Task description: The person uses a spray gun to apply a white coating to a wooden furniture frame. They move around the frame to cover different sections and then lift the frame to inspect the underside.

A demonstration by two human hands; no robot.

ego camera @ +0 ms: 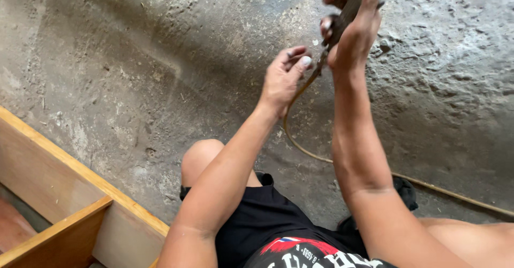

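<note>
Above the rough grey concrete floor (134,59), the right hand (356,32) is clasping a dark metal tool (345,6); the left hand (284,78) is pinching its yellowish hose (300,94) end.

Rough, pitted matt concrete floor (134,75); smooth bare wood frame (80,204); dull dark metal tool (345,11).

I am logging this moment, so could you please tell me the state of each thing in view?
Right hand: raised, gripping the tool.
Tool: dark, held up, partly hidden by the fingers.
Left hand: at the hose end just below the tool, fingers pinched.
Hose: attached to the tool, trailing slack across the floor.
Wooden frame: resting on the floor, untouched.
</note>
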